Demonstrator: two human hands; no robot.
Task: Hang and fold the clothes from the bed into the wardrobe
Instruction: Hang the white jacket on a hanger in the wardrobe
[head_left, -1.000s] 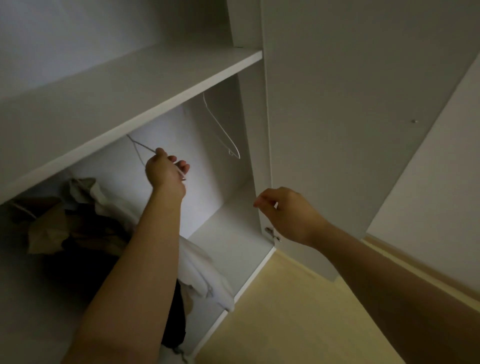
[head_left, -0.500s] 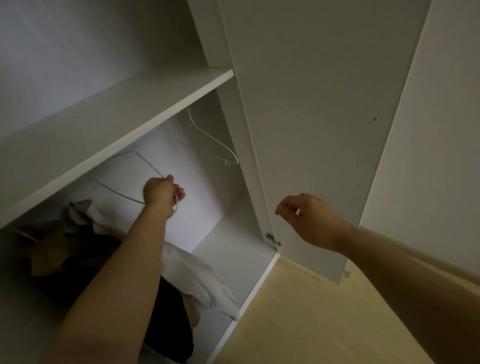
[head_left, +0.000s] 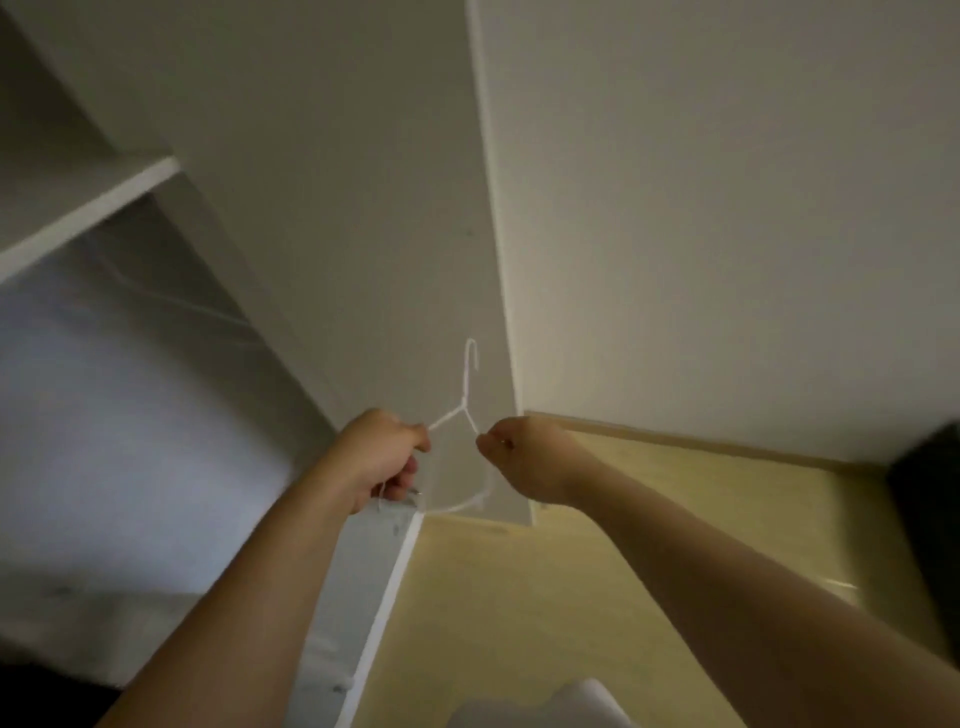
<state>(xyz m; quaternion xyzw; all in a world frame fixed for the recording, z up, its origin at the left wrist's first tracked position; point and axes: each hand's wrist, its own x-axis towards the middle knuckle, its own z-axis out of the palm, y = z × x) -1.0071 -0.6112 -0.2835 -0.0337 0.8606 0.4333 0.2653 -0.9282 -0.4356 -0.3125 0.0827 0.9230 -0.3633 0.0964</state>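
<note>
Here, thin white wire hanger, hook up, gripped by both hands.

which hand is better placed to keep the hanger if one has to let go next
Left, probably: the left hand wraps its fingers round the white hanger, while the right hand only pinches its other shoulder, so it could let go easily.

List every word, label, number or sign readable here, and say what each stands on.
None: no text shows on the white wire hanger, the wardrobe door, the shelf, the wall or the floor. The picture is dim and blurred.
</note>
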